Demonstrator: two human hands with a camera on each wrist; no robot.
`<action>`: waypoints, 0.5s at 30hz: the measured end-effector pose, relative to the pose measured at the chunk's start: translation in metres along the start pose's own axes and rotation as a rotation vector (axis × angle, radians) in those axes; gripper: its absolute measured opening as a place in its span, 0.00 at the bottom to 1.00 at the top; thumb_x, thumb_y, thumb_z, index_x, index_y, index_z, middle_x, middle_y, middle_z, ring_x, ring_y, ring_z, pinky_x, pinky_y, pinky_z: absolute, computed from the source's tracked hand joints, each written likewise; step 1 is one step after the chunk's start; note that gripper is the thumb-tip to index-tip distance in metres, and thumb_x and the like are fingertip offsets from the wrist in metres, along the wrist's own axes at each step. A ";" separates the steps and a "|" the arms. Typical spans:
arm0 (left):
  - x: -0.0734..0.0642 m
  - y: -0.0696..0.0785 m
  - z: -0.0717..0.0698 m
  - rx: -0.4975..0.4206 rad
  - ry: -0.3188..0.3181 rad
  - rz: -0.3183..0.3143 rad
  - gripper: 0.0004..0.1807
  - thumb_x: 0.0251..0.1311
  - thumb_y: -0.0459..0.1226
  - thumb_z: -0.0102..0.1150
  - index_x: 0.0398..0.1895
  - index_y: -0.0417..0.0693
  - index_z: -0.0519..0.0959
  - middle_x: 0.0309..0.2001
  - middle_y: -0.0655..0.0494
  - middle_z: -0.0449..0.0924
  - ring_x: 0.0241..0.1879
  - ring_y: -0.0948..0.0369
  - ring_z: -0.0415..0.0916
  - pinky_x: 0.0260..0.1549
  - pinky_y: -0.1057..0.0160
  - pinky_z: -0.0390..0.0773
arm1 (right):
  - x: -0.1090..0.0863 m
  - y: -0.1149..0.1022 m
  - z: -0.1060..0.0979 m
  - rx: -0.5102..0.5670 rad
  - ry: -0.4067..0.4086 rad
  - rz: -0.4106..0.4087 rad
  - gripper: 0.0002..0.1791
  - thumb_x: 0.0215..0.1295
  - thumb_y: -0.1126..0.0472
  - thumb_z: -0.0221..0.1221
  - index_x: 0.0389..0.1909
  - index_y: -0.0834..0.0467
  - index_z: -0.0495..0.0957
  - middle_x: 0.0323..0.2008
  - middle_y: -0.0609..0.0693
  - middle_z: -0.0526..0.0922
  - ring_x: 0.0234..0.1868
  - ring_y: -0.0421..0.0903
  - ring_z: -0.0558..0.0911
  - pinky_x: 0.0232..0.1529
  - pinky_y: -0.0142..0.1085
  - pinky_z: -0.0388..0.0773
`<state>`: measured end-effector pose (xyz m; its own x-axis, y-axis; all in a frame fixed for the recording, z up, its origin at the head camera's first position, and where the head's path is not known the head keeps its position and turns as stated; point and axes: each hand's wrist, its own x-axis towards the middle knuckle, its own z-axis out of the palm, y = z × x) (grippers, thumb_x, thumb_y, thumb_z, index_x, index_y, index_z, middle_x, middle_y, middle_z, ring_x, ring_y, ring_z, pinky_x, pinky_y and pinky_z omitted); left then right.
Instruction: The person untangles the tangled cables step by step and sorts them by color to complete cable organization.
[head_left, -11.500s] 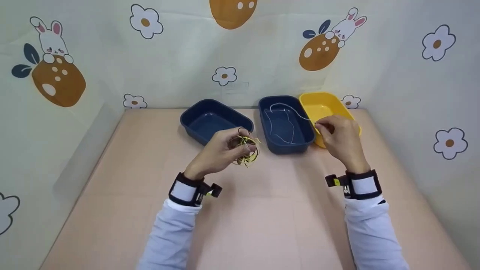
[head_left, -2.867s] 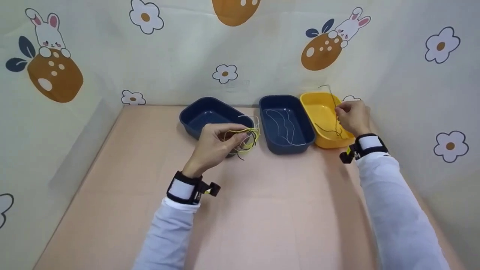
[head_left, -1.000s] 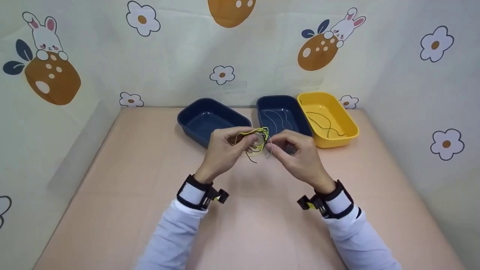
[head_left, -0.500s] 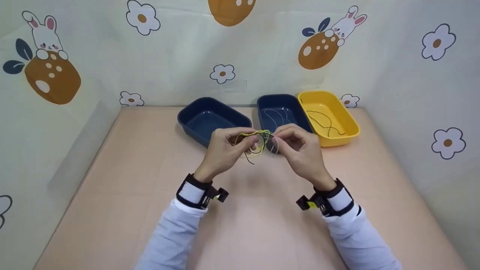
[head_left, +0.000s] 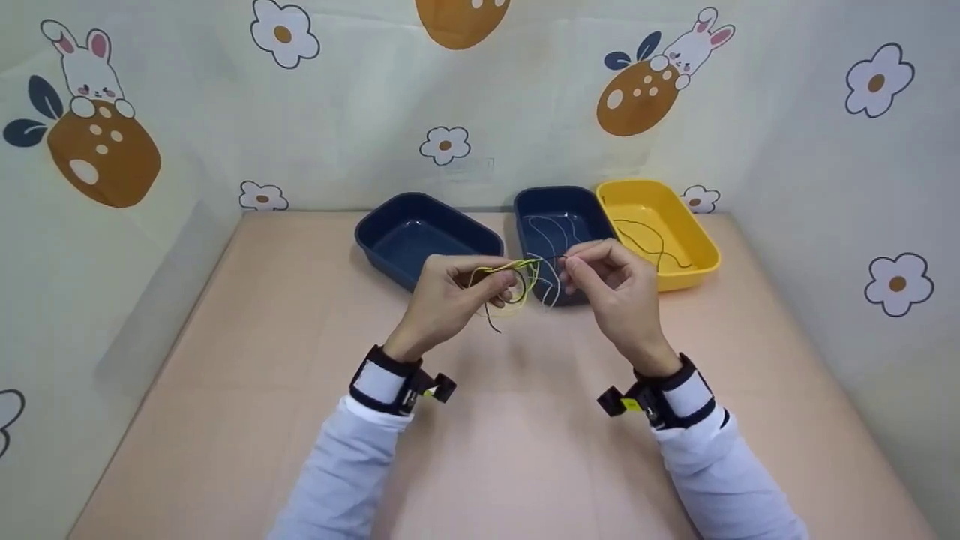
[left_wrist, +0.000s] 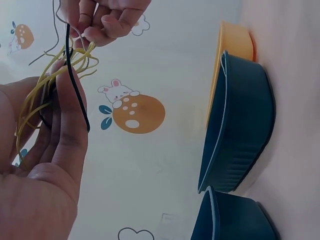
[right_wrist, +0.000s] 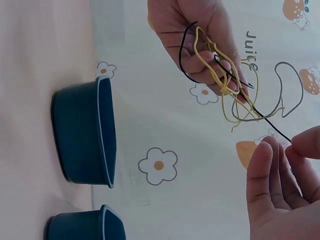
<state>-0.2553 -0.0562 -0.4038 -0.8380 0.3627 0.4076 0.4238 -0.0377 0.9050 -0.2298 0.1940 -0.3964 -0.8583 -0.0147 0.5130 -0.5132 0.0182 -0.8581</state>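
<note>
— Fingers and thumb of the right hand (head_left: 619, 300) are pinched on something, surely?

— On a black strand (right_wrist: 277, 129), which is stretched nearly straight from a tangled bundle of strands (head_left: 517, 264). That bundle, mostly yellow, is gripped between the thumb and curled fingers of the left hand (head_left: 450, 296).

— Why is it held up, rather than laid on the table (head_left: 517, 450)?

— Probably so that the loops can be seen from all sides. A firm anchor is provided by the left hand, and against it a single strand can be tensioned by the right.

— And the grey strand (right_wrist: 302, 90)?

— It is left in a loose loop beside the black one (whether it is also touched by the right fingertips cannot be told). A black end (head_left: 491, 324) is left dangling below the left hand; to which strand it belongs cannot be told either.

— What of the trays?

— Three are set behind the hands, presumably to be within reach without being in the way. Thin pale strands (head_left: 552, 240) are held in the middle blue tray (head_left: 541, 201), a dark strand (head_left: 661, 244) in the yellow tray (head_left: 690, 280) just beside it; light and dark are thus separated, seemingly by design. The left blue tray (head_left: 376, 259) is placed at a slant.
</note>
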 end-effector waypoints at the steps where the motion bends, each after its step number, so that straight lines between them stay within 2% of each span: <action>1: 0.000 0.000 0.000 -0.009 0.005 -0.008 0.12 0.76 0.29 0.71 0.58 0.34 0.91 0.47 0.32 0.94 0.37 0.65 0.93 0.41 0.64 0.95 | 0.000 0.000 0.000 -0.020 -0.006 -0.008 0.03 0.77 0.75 0.65 0.42 0.73 0.84 0.42 0.52 0.90 0.36 0.47 0.88 0.41 0.34 0.93; 5: 0.000 -0.001 0.001 -0.050 0.030 -0.035 0.13 0.75 0.29 0.71 0.58 0.33 0.91 0.47 0.32 0.94 0.38 0.65 0.93 0.41 0.64 0.95 | 0.000 -0.001 0.001 -0.094 -0.053 -0.021 0.03 0.76 0.74 0.67 0.42 0.73 0.85 0.41 0.49 0.89 0.36 0.44 0.87 0.41 0.31 0.92; 9: 0.001 -0.001 0.002 -0.085 0.063 -0.037 0.13 0.75 0.29 0.72 0.58 0.35 0.91 0.47 0.36 0.95 0.39 0.63 0.93 0.43 0.64 0.95 | 0.000 0.000 0.002 -0.118 -0.064 0.010 0.03 0.77 0.73 0.66 0.44 0.70 0.86 0.38 0.48 0.88 0.34 0.42 0.86 0.40 0.30 0.91; 12: 0.001 -0.001 0.003 -0.089 0.121 -0.030 0.12 0.74 0.29 0.73 0.56 0.35 0.92 0.46 0.39 0.96 0.39 0.62 0.93 0.43 0.65 0.95 | -0.001 0.000 0.003 -0.114 -0.071 0.048 0.04 0.79 0.72 0.64 0.44 0.69 0.86 0.35 0.54 0.89 0.31 0.43 0.86 0.37 0.31 0.90; 15: 0.001 0.000 0.003 -0.073 0.172 -0.023 0.12 0.74 0.30 0.73 0.56 0.34 0.92 0.45 0.41 0.96 0.39 0.60 0.94 0.41 0.66 0.94 | -0.003 0.001 0.005 -0.134 -0.131 0.065 0.04 0.78 0.73 0.64 0.43 0.69 0.88 0.35 0.59 0.89 0.30 0.42 0.86 0.36 0.30 0.89</action>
<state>-0.2552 -0.0526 -0.4040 -0.8964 0.1998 0.3956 0.3827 -0.1012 0.9183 -0.2276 0.1895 -0.3984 -0.8866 -0.1391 0.4412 -0.4596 0.1561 -0.8743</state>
